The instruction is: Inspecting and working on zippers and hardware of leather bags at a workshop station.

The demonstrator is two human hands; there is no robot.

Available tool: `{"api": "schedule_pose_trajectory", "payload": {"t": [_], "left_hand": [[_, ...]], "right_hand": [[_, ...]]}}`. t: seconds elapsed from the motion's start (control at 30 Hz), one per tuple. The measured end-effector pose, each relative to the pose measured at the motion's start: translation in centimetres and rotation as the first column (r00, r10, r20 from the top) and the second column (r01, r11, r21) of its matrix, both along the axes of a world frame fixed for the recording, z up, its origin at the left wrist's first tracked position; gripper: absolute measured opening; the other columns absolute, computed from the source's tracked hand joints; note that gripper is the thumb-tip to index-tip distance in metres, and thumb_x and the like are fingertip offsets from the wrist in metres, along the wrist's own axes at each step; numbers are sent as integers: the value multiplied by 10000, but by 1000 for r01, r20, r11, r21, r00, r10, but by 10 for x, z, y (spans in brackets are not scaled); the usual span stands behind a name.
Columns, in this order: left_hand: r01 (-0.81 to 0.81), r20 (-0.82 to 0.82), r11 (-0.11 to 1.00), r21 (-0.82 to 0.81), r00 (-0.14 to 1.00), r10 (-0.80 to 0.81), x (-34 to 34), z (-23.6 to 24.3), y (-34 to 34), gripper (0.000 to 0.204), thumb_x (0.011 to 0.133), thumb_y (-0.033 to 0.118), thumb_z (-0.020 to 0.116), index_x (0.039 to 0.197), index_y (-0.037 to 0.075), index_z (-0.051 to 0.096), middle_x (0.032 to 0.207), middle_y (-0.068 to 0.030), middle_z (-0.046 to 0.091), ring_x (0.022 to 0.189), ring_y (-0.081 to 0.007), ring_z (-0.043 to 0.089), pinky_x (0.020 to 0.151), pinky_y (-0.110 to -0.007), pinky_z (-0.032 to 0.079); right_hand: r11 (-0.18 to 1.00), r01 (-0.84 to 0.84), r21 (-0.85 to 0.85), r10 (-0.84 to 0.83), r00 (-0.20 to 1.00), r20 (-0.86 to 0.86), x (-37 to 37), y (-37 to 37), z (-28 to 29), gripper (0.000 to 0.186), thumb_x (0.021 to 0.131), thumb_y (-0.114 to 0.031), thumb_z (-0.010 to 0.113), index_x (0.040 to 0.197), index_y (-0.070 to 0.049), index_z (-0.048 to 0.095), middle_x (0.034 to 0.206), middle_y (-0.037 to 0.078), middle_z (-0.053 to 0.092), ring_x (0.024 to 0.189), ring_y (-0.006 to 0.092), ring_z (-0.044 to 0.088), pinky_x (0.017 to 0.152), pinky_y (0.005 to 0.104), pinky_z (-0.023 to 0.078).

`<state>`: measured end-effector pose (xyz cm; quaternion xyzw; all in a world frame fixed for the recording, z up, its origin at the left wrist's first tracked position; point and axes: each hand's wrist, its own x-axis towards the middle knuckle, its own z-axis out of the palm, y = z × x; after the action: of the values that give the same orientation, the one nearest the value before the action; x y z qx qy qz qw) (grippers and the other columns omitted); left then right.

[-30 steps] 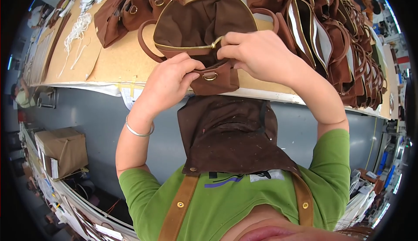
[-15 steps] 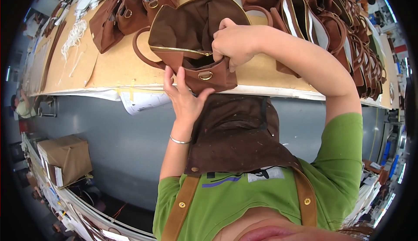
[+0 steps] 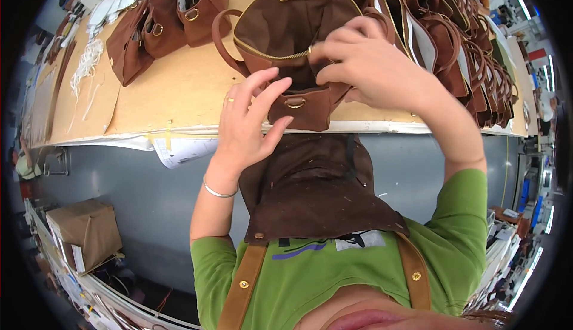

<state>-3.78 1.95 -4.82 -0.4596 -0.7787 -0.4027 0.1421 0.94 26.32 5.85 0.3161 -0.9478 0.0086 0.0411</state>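
Note:
A brown handbag (image 3: 298, 115) stands at the table's front edge, its top unzipped and the dark brown lining (image 3: 292, 19) showing. A gold zipper (image 3: 286, 56) runs along the opening, and a gold D-ring (image 3: 295, 102) sits on the near end. My left hand (image 3: 248, 115) is at the bag's near left side, fingers spread and thumb apart, gripping nothing. Over the right side of the opening reaches my right hand (image 3: 370, 61), fingers bent but apart, tips beside the zipper's end. It is slightly blurred; whether its fingertips touch the bag is unclear.
More brown handbags stand on the table (image 3: 197, 97) at the back left (image 3: 170, 22) and in a crowded row on the right (image 3: 471, 67). White cord (image 3: 86, 67) lies at the left. A paper sheet (image 3: 185, 151) hangs off the front edge. A wrapped box (image 3: 86, 231) stands at lower left.
My right hand has come out of the bag's opening, and its fingers have spread. My left hand has moved off the bag's near side. The bag now appears farther right.

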Motion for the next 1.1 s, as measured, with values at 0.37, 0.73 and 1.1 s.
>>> {"api": "schedule_pose_trajectory", "payload": {"t": [0.37, 0.73, 1.1], "left_hand": [[247, 174, 910, -333, 965, -198, -33, 42, -6, 306, 699, 136, 790, 979, 85, 678, 809, -77, 631, 716, -266, 601, 632, -356, 481], [239, 68, 895, -377, 971, -231, -19, 46, -4, 255, 705, 163, 790, 922, 73, 690, 768, -71, 628, 707, -271, 604, 635, -384, 477], [214, 257, 951, -225, 954, -154, -10, 61, -9, 182, 755, 113, 779, 921, 57, 732, 696, -87, 641, 604, -211, 569, 560, -339, 463]], "right_hand": [[751, 408, -520, -374, 911, 174, 22, -42, -54, 339, 795, -92, 689, 1125, -52, 627, 1056, 131, 611, 928, 324, 631, 739, 410, 538], [839, 311, -446, -275, 950, 146, 31, -53, -47, 170, 781, -71, 675, 948, -44, 681, 844, 93, 612, 766, 307, 625, 683, 388, 518], [655, 409, -635, -48, 861, 506, 17, -19, -38, 119, 776, -22, 716, 894, -23, 720, 750, 4, 549, 604, 45, 495, 533, 206, 407]]}}
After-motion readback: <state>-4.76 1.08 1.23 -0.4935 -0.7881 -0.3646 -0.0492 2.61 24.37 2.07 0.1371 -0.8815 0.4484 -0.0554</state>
